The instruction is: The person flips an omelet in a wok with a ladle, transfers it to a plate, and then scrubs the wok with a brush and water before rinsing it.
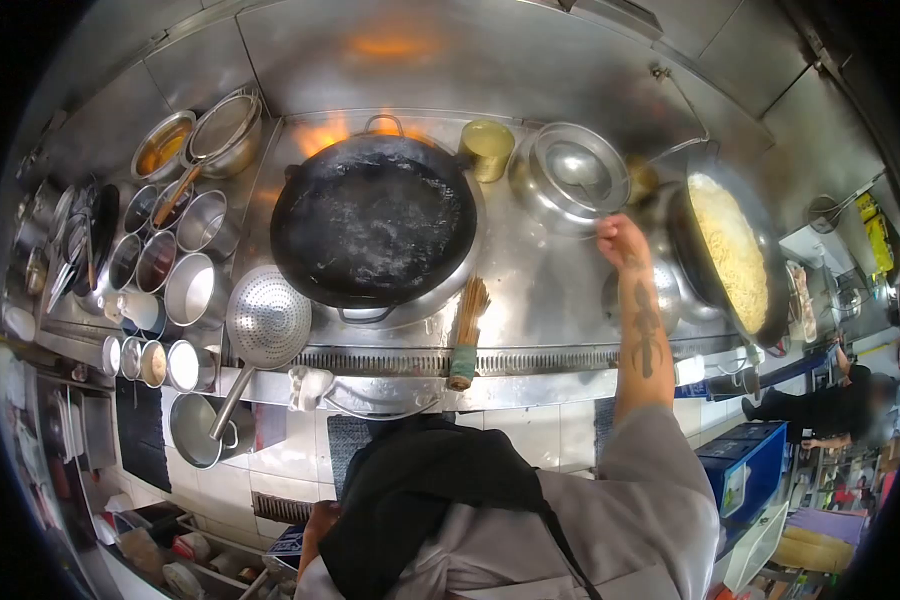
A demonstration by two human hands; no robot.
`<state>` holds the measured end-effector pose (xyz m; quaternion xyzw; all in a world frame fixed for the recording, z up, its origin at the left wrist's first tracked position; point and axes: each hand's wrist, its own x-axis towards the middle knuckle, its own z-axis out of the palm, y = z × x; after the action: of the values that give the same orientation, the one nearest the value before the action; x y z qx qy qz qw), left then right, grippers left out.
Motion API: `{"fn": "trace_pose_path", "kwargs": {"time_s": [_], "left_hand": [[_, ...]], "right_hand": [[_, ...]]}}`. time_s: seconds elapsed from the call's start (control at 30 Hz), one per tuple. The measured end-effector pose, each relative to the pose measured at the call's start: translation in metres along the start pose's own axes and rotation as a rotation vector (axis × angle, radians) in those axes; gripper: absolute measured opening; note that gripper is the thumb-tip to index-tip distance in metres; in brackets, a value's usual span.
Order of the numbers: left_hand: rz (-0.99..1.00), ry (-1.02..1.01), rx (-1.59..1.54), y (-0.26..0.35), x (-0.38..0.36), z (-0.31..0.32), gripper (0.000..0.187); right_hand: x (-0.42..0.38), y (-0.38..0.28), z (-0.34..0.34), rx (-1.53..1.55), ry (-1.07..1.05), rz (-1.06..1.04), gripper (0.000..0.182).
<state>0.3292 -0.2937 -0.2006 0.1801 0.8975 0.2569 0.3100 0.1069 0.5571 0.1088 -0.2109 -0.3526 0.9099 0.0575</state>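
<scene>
My right hand (618,240) reaches over the steel stove top, fingers curled at the near rim of a round steel pot (570,175) with a ladle bowl lying in it. The tattooed forearm crosses a small steel bowl (670,295). Whether the hand grips anything is unclear. Right of it, a tilted black wok (692,262) holds a heap of yellow noodles (732,250). To the left, a large black wok (370,225) has liquid bubbling in it. My left hand (320,522) hangs low by my waist, mostly hidden behind the black apron.
Flames (320,135) show behind the large wok. A bamboo brush (465,335) and a perforated skimmer (268,320) lie at the stove's front edge. Several steel seasoning tubs (185,275) crowd the left. A yellow tub (487,148) stands at the back. Another person (850,405) bends at far right near a blue box (745,465).
</scene>
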Motion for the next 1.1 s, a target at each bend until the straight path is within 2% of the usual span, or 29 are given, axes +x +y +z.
{"fn": "trace_pose_path", "kwargs": {"time_s": [0.03,0.1,0.13,0.2,0.23,0.27,0.3,0.33,0.37,0.43,0.47,0.57,0.6,0.63,0.7,0.73,0.77,0.83,0.87,0.9,0.93,1.0,1.07,1.1], "left_hand": [[-0.011,0.006,0.001,0.004,0.007,-0.004,0.023],[-0.401,-0.195,-0.231,0.008,0.032,-0.017,0.02],[-0.597,-0.297,-0.348,0.009,0.039,-0.019,0.018],[-0.29,-0.304,-0.077,-0.027,0.061,-0.002,0.014],[-0.14,-0.288,0.061,-0.02,0.07,-0.012,0.011],[0.137,-0.238,0.255,-0.017,0.069,-0.027,0.01],[0.401,-0.122,0.467,0.02,0.065,-0.065,0.01],[0.408,-0.12,0.452,-0.001,0.082,-0.05,0.013],[0.064,-0.167,0.049,-0.021,0.09,-0.034,0.011],[-0.357,-0.265,-0.302,-0.001,0.093,-0.046,0.011],[-0.2,-0.237,-0.148,0.002,0.093,-0.05,0.011],[0.232,-0.156,0.271,-0.005,0.094,-0.048,0.012],[0.349,-0.127,0.377,-0.01,0.093,-0.046,0.012],[0.465,-0.097,0.481,-0.012,0.09,-0.043,0.013],[0.092,-0.184,-0.053,-0.013,0.076,-0.033,0.013],[-0.086,-0.227,-0.241,-0.006,0.069,-0.035,0.013],[-0.271,-0.235,-0.425,0.001,0.063,-0.038,0.013],[-0.621,-0.25,-0.631,0.055,0.046,-0.07,0.011],[-0.423,-0.235,-0.49,0.023,0.045,-0.046,0.011],[-0.235,-0.193,-0.339,0.002,0.044,-0.029,0.01],[-0.194,-0.177,-0.31,0.003,0.041,-0.031,0.011],[-0.749,-0.147,-0.73,0.008,0.045,-0.016,0.011],[-0.731,-0.174,-0.733,0.001,0.039,-0.008,0.012],[-0.723,-0.182,-0.738,0.0,0.041,-0.007,0.012]], "right_hand": [[-0.005,-0.001,0.005,0.042,-0.046,0.061,0.02],[-0.024,-0.005,0.018,0.125,-0.137,0.184,0.024],[-0.036,-0.003,0.03,0.108,-0.178,0.165,0.026],[-0.061,0.009,0.062,0.076,-0.264,0.134,0.029],[-0.069,0.017,0.073,0.112,-0.304,0.143,0.032],[-0.075,0.025,0.082,0.149,-0.344,0.155,0.034],[-0.08,0.035,0.09,0.187,-0.386,0.167,0.037],[-0.084,0.045,0.099,0.23,-0.433,0.204,0.04],[-0.086,0.056,0.106,0.226,-0.432,0.221,0.04],[-0.091,0.078,0.122,0.217,-0.429,0.254,0.04],[-0.093,0.088,0.133,0.248,-0.372,0.293,0.041],[-0.085,0.108,0.142,-0.217,-0.225,0.288,0.038],[-0.096,0.114,0.166,-0.581,-0.052,0.151,0.033],[-0.098,0.118,0.167,-0.731,-0.036,0.068,0.033],[-0.103,0.125,0.166,-1.026,0.0,-0.1,0.032],[-0.103,0.122,0.158,-1.003,0.035,-0.149,0.04],[-0.104,0.118,0.152,-1.041,0.064,-0.242,0.04],[-0.103,0.105,0.142,-1.109,0.123,-0.433,0.039],[-0.092,0.093,0.126,-1.227,0.211,-0.423,0.038],[-0.075,0.079,0.102,-1.366,0.254,-0.511,0.036],[-0.055,0.065,0.074,-1.505,0.305,-0.598,0.035],[-0.028,0.044,0.038,-1.743,0.432,-0.703,0.031],[-0.009,0.028,0.017,-1.935,0.57,-0.732,0.029],[0.005,0.021,0.007,-1.894,0.617,-0.563,0.025]]}}
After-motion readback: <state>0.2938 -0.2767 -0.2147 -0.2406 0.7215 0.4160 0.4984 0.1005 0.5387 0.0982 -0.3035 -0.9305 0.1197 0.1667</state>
